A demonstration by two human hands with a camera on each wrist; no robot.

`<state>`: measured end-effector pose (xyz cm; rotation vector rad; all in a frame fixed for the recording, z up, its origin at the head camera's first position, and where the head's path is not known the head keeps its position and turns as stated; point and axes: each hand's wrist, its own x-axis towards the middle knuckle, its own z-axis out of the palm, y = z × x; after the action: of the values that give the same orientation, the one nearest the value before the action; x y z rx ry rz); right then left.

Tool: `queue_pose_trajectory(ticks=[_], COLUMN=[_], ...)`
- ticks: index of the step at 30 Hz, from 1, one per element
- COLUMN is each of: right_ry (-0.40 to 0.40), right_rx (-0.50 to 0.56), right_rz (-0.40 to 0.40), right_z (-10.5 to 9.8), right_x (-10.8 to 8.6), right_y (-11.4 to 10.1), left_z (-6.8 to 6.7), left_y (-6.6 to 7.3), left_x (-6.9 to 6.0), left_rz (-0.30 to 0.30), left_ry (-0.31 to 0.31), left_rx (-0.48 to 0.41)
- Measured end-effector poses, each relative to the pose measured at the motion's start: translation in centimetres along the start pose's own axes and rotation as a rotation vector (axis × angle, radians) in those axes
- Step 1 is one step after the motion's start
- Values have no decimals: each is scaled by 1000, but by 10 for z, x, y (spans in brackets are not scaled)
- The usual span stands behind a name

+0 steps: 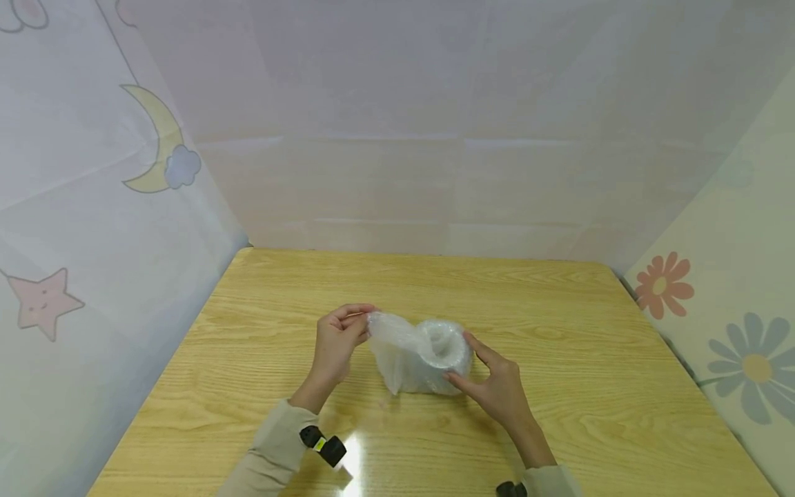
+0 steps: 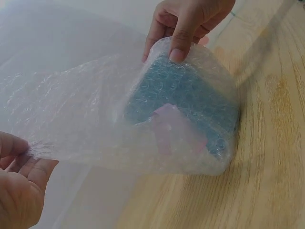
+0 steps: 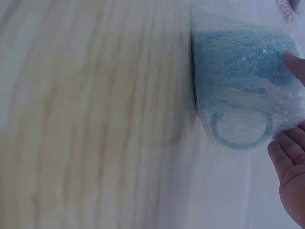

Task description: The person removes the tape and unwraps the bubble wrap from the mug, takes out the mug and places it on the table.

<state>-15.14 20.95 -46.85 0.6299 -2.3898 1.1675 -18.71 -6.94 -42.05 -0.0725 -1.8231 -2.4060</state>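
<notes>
- At lower centre, upright on the yellow wood table (image 1: pixel 559 331): blue handled mug (image 3: pixel 228 71) inside clear bubble wrap (image 1: pixel 419 366).
- Right grip (image 1: pixel 504 390), nearer, clasps its right side.
- Left grip (image 1: pixel 336 345) pinches the wrap's leftward end.

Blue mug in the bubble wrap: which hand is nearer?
Right. The right hand grips the wrapped mug; the left hand pinches the loose end of the bubble wrap, off to the mug's left.

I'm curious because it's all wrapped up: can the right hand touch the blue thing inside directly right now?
Probably not: the right hand grips the outside of the bubble wrap, which seems to lie between it and the blue thing.
</notes>
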Motion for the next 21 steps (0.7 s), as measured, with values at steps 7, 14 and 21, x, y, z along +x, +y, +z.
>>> queue_pose_trajectory(ticks=[7, 14, 21], right_ry=[-1, 8, 5], right_rx=[1, -2, 16], right_rz=[14, 17, 12], right_z=[0, -2, -1], right_x=[0, 0, 0], right_y=[-1, -2, 0], left_z=[-5, 0, 12], left_y=[1, 16, 31], left_x=[1, -2, -1], left_rz=[-6, 244, 592], left_ry=[-7, -145, -228], left_rx=[42, 362, 596])
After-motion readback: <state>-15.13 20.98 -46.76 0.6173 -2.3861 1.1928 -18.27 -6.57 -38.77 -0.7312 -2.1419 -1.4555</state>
